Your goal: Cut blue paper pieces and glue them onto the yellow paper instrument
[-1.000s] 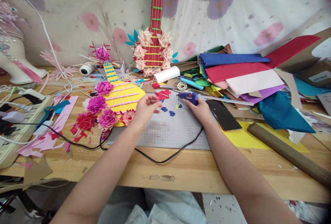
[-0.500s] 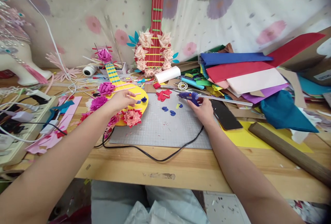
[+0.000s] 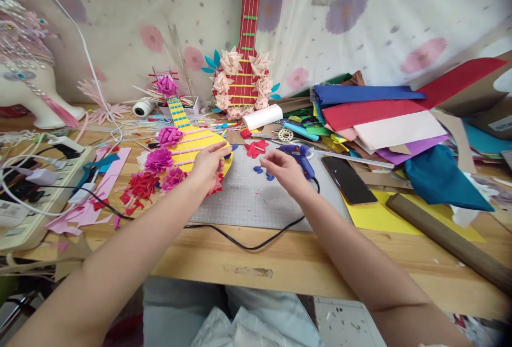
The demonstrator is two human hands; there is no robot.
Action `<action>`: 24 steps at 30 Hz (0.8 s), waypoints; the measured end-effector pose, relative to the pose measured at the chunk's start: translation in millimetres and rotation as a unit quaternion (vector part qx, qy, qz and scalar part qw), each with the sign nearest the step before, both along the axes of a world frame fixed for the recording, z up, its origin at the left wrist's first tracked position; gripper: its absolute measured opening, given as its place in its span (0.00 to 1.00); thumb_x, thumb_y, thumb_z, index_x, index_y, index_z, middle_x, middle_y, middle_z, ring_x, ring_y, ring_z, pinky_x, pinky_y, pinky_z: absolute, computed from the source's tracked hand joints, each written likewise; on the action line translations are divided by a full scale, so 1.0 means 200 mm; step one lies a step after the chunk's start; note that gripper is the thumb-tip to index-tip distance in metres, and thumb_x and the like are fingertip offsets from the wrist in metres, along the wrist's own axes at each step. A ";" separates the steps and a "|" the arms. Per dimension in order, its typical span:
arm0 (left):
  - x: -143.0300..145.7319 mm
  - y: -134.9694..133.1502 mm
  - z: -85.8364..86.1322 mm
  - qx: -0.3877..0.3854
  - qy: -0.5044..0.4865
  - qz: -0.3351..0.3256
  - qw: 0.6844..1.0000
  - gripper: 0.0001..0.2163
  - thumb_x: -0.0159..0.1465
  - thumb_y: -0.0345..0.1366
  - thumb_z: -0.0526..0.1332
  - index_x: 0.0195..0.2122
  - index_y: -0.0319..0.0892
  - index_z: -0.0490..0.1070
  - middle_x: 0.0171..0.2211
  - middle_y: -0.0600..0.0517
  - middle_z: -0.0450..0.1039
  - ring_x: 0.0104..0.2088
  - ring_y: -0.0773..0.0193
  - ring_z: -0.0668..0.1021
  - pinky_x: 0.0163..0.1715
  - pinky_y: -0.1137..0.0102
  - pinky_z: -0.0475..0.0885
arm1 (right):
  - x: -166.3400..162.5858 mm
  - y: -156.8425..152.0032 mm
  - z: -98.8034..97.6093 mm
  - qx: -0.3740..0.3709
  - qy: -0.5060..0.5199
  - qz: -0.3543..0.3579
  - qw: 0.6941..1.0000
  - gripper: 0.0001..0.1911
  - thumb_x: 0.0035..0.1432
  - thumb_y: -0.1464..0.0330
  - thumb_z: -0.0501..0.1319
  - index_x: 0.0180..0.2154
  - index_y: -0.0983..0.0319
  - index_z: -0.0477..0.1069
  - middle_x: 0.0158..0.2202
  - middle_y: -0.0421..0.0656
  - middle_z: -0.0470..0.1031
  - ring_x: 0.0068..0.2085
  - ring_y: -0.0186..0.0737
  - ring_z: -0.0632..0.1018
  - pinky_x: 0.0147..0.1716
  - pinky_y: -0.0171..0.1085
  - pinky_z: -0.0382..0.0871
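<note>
A yellow paper guitar (image 3: pixel 192 141) with pink and magenta paper flowers (image 3: pixel 158 159) lies left of the grey cutting mat (image 3: pixel 256 203). My left hand (image 3: pixel 208 166) rests on the guitar's lower right edge, fingers pinched there beside a small blue paper piece (image 3: pixel 233 148). My right hand (image 3: pixel 280 168) hovers over the mat with fingers loosely apart and holds nothing; small blue paper pieces (image 3: pixel 260 170) lie just at its fingertips. The blue glue gun (image 3: pixel 299 152) lies on the mat just behind that hand, its black cord (image 3: pixel 248 245) looping toward the table's front edge.
A red paper guitar (image 3: pixel 244 77) leans against the curtain. Red scraps (image 3: pixel 256 148) lie at the mat's back. A black phone (image 3: pixel 348 179), stacked coloured sheets (image 3: pixel 384 117), a brown roll (image 3: pixel 448 240) and yellow sheet are right. A power strip (image 3: pixel 36 187) and cables sit left.
My right hand let go of the glue gun and moved left toward the blue pieces. My left hand slid right along the yellow guitar to its lower edge.
</note>
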State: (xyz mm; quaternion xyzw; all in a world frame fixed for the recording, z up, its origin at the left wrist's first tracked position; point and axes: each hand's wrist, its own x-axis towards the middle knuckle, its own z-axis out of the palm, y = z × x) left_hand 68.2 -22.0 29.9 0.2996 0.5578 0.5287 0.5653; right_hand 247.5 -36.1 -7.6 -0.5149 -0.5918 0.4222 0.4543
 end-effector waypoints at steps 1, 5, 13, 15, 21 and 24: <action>0.03 -0.01 0.00 -0.007 -0.030 0.007 1.000 0.13 0.49 0.25 0.65 0.37 0.37 0.73 0.18 0.59 0.65 0.12 0.81 0.60 0.12 0.82 0.53 | -0.07 0.01 0.00 -0.021 0.066 -0.002 0.998 0.14 0.45 0.57 0.62 0.27 0.60 0.65 0.25 0.37 0.68 0.26 0.31 0.67 0.26 0.32 0.60; 0.11 -0.03 -0.01 -0.013 -0.095 0.057 0.994 0.16 0.52 0.26 0.64 0.43 0.38 0.72 0.17 0.61 0.62 0.12 0.82 0.60 0.12 0.84 0.54 | -0.27 0.05 -0.02 -0.088 0.253 -0.050 0.962 0.15 0.41 0.60 0.65 0.29 0.61 0.65 0.27 0.36 0.69 0.26 0.28 0.68 0.27 0.30 0.62; 0.16 -0.05 -0.06 0.033 -0.120 0.117 0.985 0.26 0.52 0.26 0.64 0.54 0.38 0.67 0.18 0.61 0.63 0.12 0.82 0.60 0.13 0.83 0.55 | -0.42 0.08 0.00 -0.100 0.383 -0.083 0.915 0.13 0.40 0.65 0.66 0.28 0.61 0.66 0.27 0.34 0.68 0.26 0.27 0.68 0.26 0.30 0.62; 0.16 -0.06 -0.06 0.036 -0.118 0.122 0.985 0.27 0.52 0.26 0.64 0.55 0.38 0.66 0.18 0.61 0.63 0.12 0.82 0.60 0.13 0.83 0.55 | -0.44 0.08 0.00 -0.101 0.400 -0.089 0.907 0.11 0.40 0.67 0.66 0.27 0.61 0.65 0.26 0.34 0.67 0.25 0.27 0.68 0.26 0.30 0.61; 0.16 -0.08 -0.07 0.045 -0.106 0.115 0.987 0.24 0.52 0.26 0.64 0.52 0.38 0.68 0.19 0.60 0.65 0.13 0.81 0.61 0.14 0.81 0.56 | -0.48 0.09 -0.01 -0.082 0.410 -0.116 0.901 0.09 0.41 0.68 0.65 0.26 0.62 0.65 0.24 0.34 0.67 0.24 0.27 0.67 0.25 0.30 0.62; 0.12 -0.07 -0.07 0.046 -0.093 0.091 0.990 0.24 0.52 0.27 0.64 0.51 0.38 0.68 0.22 0.57 0.69 0.13 0.80 0.62 0.15 0.80 0.59 | -0.47 0.10 -0.01 -0.084 0.401 -0.116 0.905 0.09 0.42 0.68 0.65 0.26 0.62 0.66 0.24 0.34 0.67 0.25 0.26 0.68 0.26 0.29 0.63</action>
